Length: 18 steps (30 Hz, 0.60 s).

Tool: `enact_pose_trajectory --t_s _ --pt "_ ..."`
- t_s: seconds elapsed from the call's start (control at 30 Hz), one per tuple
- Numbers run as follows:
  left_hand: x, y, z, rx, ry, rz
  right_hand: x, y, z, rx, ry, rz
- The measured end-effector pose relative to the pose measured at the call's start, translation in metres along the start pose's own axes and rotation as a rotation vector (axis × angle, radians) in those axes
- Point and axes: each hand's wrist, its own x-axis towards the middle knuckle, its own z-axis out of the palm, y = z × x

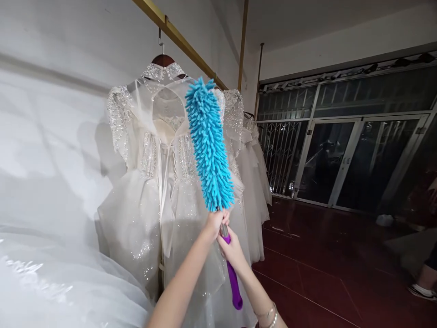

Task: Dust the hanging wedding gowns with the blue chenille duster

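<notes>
Here, both hands meet at the centre of the view on a duster. The left hand (215,223) comes up from about seven o'clock and is closed around the metal neck of the duster, just under its fluffy head. The right hand (232,250) comes up from about five o'clock, directly below the left and touching it, with its fingers curled shut around the top of the purple handle (234,284); a bracelet (269,314) sits on that wrist. The handle's free end hangs down towards six o'clock between the two forearms.

The blue duster head (209,146) stands nearly upright, leaning slightly towards eleven o'clock, and lies against the front of a white beaded dress (160,182). The dress hangs from a dark hanger (163,59) on a gold rail (177,36) that runs from eleven o'clock towards the centre top. More white dresses (254,177) hang just behind it at one o'clock. Clear plastic sheeting (51,278) fills the area at eight o'clock. At three o'clock stand dark glass doors (341,159), above a glossy red floor (317,273). Another person's shoe (421,291) shows at the edge at four o'clock.
</notes>
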Motion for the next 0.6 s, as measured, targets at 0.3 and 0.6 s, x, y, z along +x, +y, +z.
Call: enact_pose_trajectory --t_s 0.3,0.6 --pt "0.05 -0.022 0.028 0.006 -0.013 0.133 0.063 0.0 -0.089 -0.21 -0.178 -0.154" --pt "0.14 -0.029 0.079 0.006 0.162 0.257 0.137 0.013 -0.133 -0.114 -0.16 -0.219"
